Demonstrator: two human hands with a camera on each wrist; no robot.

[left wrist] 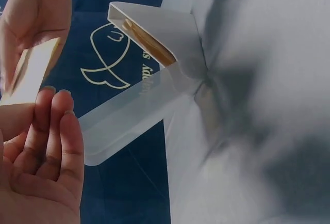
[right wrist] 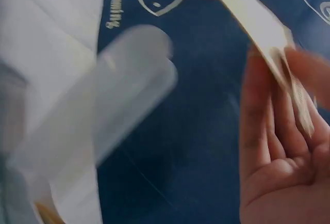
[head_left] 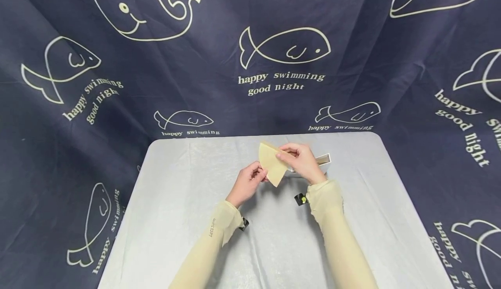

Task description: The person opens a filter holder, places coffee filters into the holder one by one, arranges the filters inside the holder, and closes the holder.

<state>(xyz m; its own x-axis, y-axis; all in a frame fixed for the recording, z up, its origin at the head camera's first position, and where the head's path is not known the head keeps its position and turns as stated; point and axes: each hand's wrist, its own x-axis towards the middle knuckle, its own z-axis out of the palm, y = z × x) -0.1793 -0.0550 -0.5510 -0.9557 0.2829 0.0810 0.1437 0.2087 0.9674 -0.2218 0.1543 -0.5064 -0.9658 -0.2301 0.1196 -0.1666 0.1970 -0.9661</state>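
A tan, fan-shaped paper coffee filter (head_left: 269,160) is held up above the table between both hands. My left hand (head_left: 249,181) pinches its lower left edge between thumb and fingers. The right hand (head_left: 303,163) pinches the filter's upper right part. Behind the right hand stands a white box (head_left: 324,159), partly hidden by it in the head view. In the left wrist view the box's translucent lid (left wrist: 129,118) hangs open, and more tan papers (left wrist: 149,43) show inside. The right wrist view has the filter (right wrist: 252,15) nearly edge-on.
A pale grey cloth covers the table (head_left: 188,193), with light creases. Dark blue curtains (head_left: 219,93) printed with fish and whales hang behind and at both sides. A black strap with a small camera (head_left: 300,199) sits at the right wrist.
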